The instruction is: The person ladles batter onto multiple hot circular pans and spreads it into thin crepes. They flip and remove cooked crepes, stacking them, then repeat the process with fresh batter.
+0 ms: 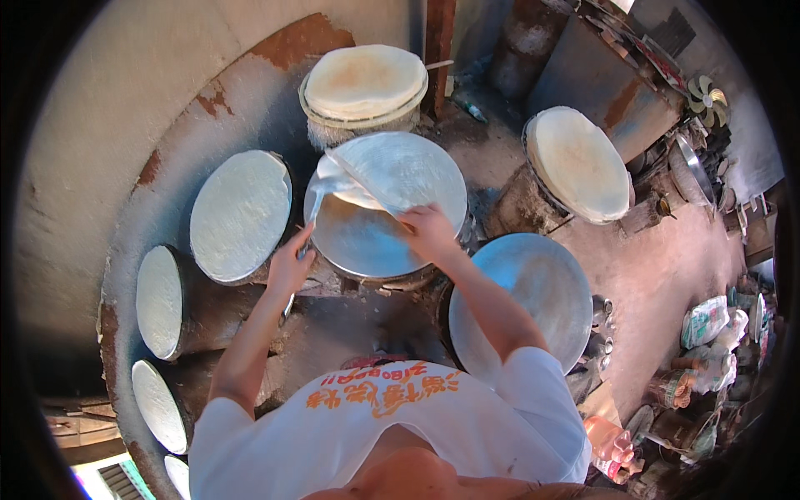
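A round metal griddle (pixel 358 242) lies in front of me, a pale, thin layer of batter (pixel 412 167) on its far half and bare shiny metal on its near half. My left hand (pixel 292 260) is closed round the long handle of a tool whose pale, flat-looking head reaches the griddle's left side; its exact kind is unclear. In my right hand (pixel 429 232) is a long, thin, flat stick (pixel 358 177) that slants up to the left over the batter. The two tools cross or nearly meet near the left rim.
Left of the griddle are several batter-covered rounds (pixel 242 217) on dark drums. Stacks of thin flatbreads (pixel 367 79) stand behind it, and another flatbread stack (pixel 579 162) at the right. A bare griddle (pixel 525 304) sits near my right elbow. Clutter and plastic bags (pixel 707 321) lie far right.
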`<state>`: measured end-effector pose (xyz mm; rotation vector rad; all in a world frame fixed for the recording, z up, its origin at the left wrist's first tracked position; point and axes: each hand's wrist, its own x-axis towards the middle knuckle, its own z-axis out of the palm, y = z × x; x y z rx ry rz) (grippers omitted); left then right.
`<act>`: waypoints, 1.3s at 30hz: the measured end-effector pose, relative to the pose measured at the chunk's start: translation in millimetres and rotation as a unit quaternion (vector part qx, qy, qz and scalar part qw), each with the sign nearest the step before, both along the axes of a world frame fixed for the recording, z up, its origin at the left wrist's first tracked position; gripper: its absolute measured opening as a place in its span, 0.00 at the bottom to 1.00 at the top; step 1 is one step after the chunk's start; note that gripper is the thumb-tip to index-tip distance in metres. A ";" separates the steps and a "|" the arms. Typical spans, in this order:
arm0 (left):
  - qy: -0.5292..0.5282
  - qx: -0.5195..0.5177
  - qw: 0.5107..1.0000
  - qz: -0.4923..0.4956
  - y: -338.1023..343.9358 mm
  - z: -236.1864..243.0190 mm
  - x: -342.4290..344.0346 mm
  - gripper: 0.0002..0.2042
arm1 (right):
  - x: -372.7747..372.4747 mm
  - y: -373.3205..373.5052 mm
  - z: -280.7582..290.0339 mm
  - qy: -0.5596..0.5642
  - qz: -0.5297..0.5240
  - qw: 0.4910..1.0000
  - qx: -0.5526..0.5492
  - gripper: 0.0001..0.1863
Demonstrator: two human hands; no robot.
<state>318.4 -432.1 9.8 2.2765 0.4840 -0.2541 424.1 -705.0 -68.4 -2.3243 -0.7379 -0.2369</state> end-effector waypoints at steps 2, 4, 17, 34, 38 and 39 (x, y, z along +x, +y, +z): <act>0.041 -0.051 0.998 0.014 -6.5 18.6 -10.3 0.27 | 16.6 -51.6 -4.6 -0.067 -0.037 0.997 -0.026 0.19; -0.048 -0.013 0.997 -0.056 -6.3 5.7 -12.1 0.28 | 35.7 -76.7 -6.6 -0.019 -0.077 0.995 -0.053 0.19; 0.005 -0.054 0.995 -0.089 -20.7 17.1 -29.4 0.26 | 98.6 -58.2 -7.5 0.045 0.122 0.991 0.035 0.20; 0.082 -0.206 0.973 0.065 7.2 60.6 -78.9 0.27 | 91.7 -79.2 8.0 0.283 0.240 0.929 -0.009 0.20; 0.039 -0.220 0.968 0.111 10.8 60.7 -42.5 0.28 | 103.7 -63.1 11.9 0.214 0.119 0.969 0.023 0.20; 0.044 -0.183 0.976 0.106 8.1 50.5 -43.7 0.28 | 101.8 -62.2 5.6 0.212 0.170 0.962 0.012 0.20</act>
